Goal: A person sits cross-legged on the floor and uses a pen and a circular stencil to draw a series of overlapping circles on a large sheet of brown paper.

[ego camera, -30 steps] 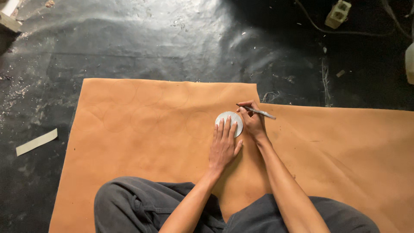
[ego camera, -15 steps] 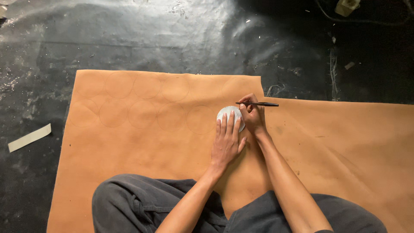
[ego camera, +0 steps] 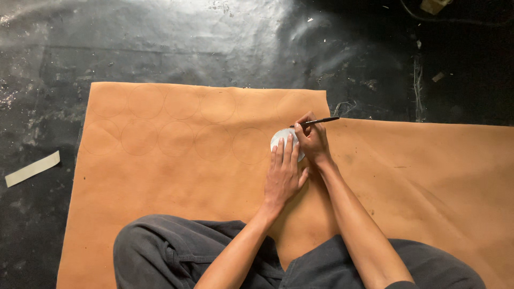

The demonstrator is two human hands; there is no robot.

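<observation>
White round disc (ego camera: 279,140): mostly covered by left hand (ego camera: 284,174) fingers; only upper-left rim shows. Pen (ego camera: 320,121) tip hidden behind right hand (ego camera: 312,142). Tan sheet (ego camera: 160,182) cut off at right and bottom edges. Pale block (ego camera: 435,5) cropped at top edge; kind unclear.

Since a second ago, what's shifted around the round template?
The pen in the right hand swung from pointing down-right to nearly level along the white round template's far edge. The left hand stays pressed flat on the template; the tan sheet hasn't moved.
</observation>
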